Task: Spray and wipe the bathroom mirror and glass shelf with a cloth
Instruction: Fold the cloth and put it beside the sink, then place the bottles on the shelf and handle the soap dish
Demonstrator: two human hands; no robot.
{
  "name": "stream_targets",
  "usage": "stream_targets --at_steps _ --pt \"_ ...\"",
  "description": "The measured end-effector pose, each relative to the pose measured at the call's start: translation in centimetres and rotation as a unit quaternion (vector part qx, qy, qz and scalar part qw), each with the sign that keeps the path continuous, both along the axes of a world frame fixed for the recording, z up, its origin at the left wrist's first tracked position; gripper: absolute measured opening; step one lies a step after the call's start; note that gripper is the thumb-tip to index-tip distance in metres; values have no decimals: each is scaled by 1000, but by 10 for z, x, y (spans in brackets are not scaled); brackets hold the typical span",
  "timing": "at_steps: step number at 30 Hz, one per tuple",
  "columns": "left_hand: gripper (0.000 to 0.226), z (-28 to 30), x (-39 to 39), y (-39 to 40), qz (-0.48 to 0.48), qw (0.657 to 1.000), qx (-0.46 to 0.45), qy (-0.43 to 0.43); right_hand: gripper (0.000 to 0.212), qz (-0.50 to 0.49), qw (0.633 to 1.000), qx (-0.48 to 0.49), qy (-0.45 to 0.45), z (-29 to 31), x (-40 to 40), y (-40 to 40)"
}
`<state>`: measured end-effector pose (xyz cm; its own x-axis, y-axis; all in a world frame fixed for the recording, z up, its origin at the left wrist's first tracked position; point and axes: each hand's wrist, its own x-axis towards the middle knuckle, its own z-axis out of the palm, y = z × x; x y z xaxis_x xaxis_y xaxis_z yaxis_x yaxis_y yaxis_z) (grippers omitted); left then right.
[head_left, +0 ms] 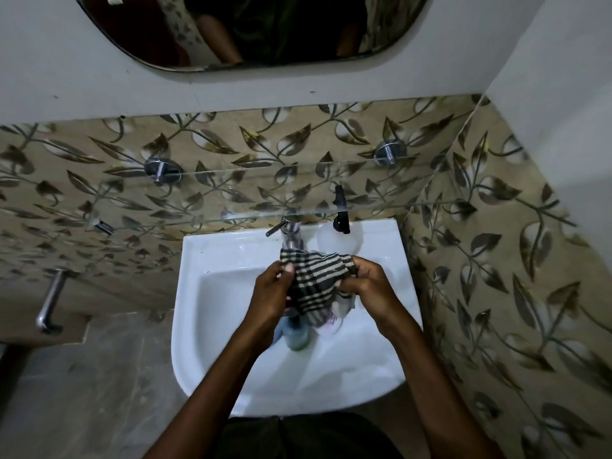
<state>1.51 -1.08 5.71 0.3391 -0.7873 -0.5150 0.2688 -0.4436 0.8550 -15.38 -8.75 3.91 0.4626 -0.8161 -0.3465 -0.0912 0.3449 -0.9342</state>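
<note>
Both hands, left hand (270, 289) and right hand (367, 286), grip striped cloth (314, 279) (bunched) over sink (215, 293).

Leaf-print wall tiles (331, 144), dim rm

A white wall-mounted basin (212, 260) sits below leaf-patterned wall tiles (480, 260). A chrome tap (291, 235) stands at the basin's rear rim. A chrome bar (49, 301) projects from the wall at left. Small bottles (296, 336) lie in the basin bowl.
</note>
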Motion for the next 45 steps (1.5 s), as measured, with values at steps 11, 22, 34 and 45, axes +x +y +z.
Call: stream_targets --at_steps 11,22,34,45 --pt "70 -47 -42 -11 -342 873 23 -347 51 87 959 -125 240 -48 -62 27" --pt "20 -36 -96 -78 -350 706 -33 -614 37 -70 821 -273 496 -45 -64 -57" --pt "57 -84 -110 -114 -399 679 -67 -613 81 -2 801 -275 531 -130 -62 -67" --pt "93 -143 -100 -116 -482 677 -53 -554 99 142 756 -313 557 -127 -63 -77"
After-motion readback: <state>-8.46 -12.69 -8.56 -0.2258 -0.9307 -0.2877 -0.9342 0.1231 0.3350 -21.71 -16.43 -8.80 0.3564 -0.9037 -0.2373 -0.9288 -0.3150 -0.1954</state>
